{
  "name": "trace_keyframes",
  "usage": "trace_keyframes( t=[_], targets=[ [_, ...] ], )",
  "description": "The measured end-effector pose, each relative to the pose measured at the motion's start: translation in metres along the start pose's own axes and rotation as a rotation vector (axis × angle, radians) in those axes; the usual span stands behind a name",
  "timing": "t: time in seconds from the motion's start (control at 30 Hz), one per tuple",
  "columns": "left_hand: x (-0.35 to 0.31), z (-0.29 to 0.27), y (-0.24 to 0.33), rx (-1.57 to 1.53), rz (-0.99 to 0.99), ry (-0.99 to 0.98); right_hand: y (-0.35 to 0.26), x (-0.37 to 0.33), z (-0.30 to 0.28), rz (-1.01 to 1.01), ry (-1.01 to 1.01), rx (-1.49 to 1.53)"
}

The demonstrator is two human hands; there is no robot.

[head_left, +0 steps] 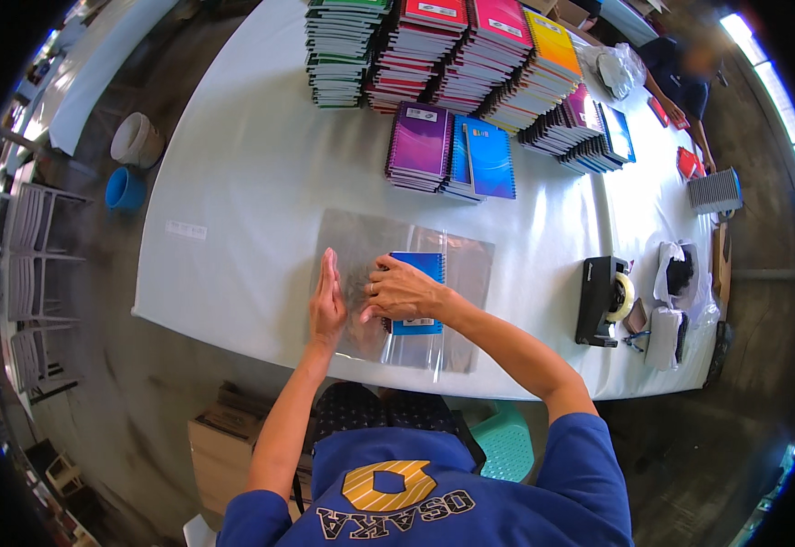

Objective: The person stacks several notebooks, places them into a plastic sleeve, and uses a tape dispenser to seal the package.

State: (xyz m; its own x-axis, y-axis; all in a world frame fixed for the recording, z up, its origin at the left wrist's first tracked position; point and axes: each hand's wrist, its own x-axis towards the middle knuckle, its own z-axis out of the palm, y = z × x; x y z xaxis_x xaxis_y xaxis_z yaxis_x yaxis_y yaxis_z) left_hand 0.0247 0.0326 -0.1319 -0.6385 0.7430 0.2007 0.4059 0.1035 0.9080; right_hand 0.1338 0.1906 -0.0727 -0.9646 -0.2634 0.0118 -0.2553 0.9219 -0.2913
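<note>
A blue spiral notebook [420, 321] lies on a clear plastic sheet [466, 273] spread over the table near me. My right hand [406, 290] lies across the notebook and holds it down, its fingers bent over the left edge. Part of the cover is hidden under that hand. Just left of the notebook, my left hand [327, 301] stands on its edge on the plastic, fingers straight and together, with nothing in it. The two hands are a short gap apart.
Tall stacks of notebooks [420, 55] stand at the far side, with shorter purple [420, 141] and blue stacks [490, 162] nearer. A tape dispenser [600, 301] and plastic-wrapped bundles [666, 333] sit at right. Another person [675, 77] works at the far right corner.
</note>
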Motion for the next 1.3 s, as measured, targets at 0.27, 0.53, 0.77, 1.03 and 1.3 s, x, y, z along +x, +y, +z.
trace_keyframes(
  t=[0.27, 0.53, 0.77, 1.03, 1.3],
  targets=[
    [-0.008, 0.001, 0.022, -0.075, -0.213, -0.075, -0.001, 0.011, -0.004, 0.131, -0.148, -0.009],
    [-0.018, 0.036, 0.064, -0.283, -0.387, -0.088, -0.012, -0.049, -0.028, 0.614, 0.991, 0.540],
    [-0.007, 0.045, 0.054, -0.334, -0.390, -0.219, -0.070, -0.115, 0.025, 0.567, 0.364, 0.118],
    [0.001, 0.041, 0.052, -0.344, -0.398, -0.272, -0.070, -0.065, 0.018, 0.706, 0.376, -0.019],
    [0.000, 0.039, 0.048, -0.325, -0.377, -0.272, -0.066, -0.116, 0.006, 0.552, 0.352, 0.078]
  ],
)
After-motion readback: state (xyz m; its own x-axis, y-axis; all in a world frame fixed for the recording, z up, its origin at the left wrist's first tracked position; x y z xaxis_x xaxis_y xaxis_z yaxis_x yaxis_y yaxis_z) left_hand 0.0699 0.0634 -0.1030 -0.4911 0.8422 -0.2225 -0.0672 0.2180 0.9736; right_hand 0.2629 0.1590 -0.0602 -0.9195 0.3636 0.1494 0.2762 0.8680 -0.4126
